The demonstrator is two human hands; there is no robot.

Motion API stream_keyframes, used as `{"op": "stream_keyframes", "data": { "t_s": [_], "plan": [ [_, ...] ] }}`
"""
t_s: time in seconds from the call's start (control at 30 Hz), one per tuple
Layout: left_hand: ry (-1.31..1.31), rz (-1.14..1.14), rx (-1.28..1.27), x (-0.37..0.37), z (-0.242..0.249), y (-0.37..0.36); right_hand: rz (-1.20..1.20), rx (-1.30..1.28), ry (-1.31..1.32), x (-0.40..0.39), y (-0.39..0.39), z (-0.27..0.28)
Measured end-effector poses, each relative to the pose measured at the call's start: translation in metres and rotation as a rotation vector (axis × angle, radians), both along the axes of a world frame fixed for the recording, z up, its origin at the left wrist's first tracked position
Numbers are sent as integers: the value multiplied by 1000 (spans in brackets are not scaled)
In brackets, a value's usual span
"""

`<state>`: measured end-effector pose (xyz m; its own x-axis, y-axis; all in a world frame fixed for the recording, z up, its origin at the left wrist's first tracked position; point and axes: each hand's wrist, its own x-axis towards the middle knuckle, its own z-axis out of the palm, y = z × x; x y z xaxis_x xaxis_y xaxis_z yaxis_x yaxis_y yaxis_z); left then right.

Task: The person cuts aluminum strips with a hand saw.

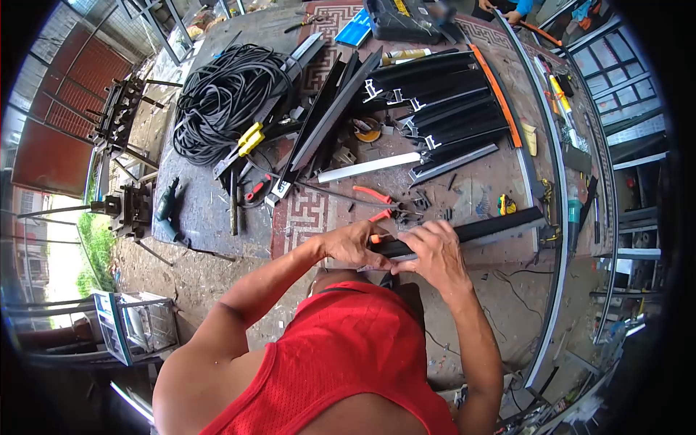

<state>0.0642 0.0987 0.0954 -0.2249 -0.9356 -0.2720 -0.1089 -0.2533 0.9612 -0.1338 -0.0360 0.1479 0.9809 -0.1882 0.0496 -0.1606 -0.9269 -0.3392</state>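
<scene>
A long black metal profile (500, 225) lies along the near edge of the table, its pale lower side facing me. My right hand (437, 254) grips it near its left end, fingers over the top. At that end my left hand (354, 245) is closed around a small orange-ended tool (375, 238); its kind is mostly hidden by the fingers. The thumbs of both hands nearly meet below the bar. Just beyond lie red-handled pliers (373, 194) and several small dark pieces (415, 206). A yellow-black tape measure (506, 205) sits behind the profile.
A coil of black cable (225, 101) and yellow-handled cutters (250, 139) lie at the left, with a green power drill (167, 210) near the table edge. Black profiles (457, 109) are stacked at the back. Long metal bars (558, 290) run down the right side. Another person's hand (513, 17) shows at the far right.
</scene>
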Motion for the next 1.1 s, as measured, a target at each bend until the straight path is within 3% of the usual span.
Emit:
{"op": "stream_keyframes", "data": {
  "t_s": [0.1, 0.17, 0.23, 0.33, 0.43, 0.47, 0.5, 0.57, 0.63, 0.7, 0.77, 0.9, 0.97, 1.03, 1.1],
  "plan": [
    [-37, 232, 19, 31, 12, 15, -179, -276, -299, 28, 9, 25],
    [-77, 398, -35, 57, -2, 34, -365, -94, -516, 34, 7, 8],
    [110, 535, -127, 82, -4, 46, -553, 255, -554, 34, 14, -14],
    [-127, 670, -113, 123, 22, 58, -577, 503, -301, 17, 14, -67],
    [-293, 753, -93, 175, 11, 49, -628, 705, -51, -2, 23, -110],
    [-517, 761, -166, 185, 20, 45, -642, 727, -26, -7, 25, -121],
    [-480, 775, -176, 200, -1, 41, -660, 751, 2, -12, 28, -129],
    [-725, 681, -37, 213, 7, 38, -735, 796, -1, -19, 34, -136],
    [-831, 539, -152, 230, 13, 39, -817, 846, -20, -22, 37, -141],
    [-683, 841, -24, 257, 31, 21, -909, 901, -63, -24, 41, -143],
    [-969, 884, -30, 303, 15, -5, -952, 935, -76, -22, 42, -146],
    [-1371, 732, -123, 358, -78, -55, -938, 891, -16, -5, 41, -131],
    [-1512, 744, -64, 356, -82, -69, -946, 884, -32, 1, 34, -131],
    [-1858, 703, 97, 361, -79, -79, -972, 912, -82, 3, 36, -135],
    [-1887, 542, 250, 371, -70, -84, -958, 911, -60, 3, 39, -135]
  ]
}}
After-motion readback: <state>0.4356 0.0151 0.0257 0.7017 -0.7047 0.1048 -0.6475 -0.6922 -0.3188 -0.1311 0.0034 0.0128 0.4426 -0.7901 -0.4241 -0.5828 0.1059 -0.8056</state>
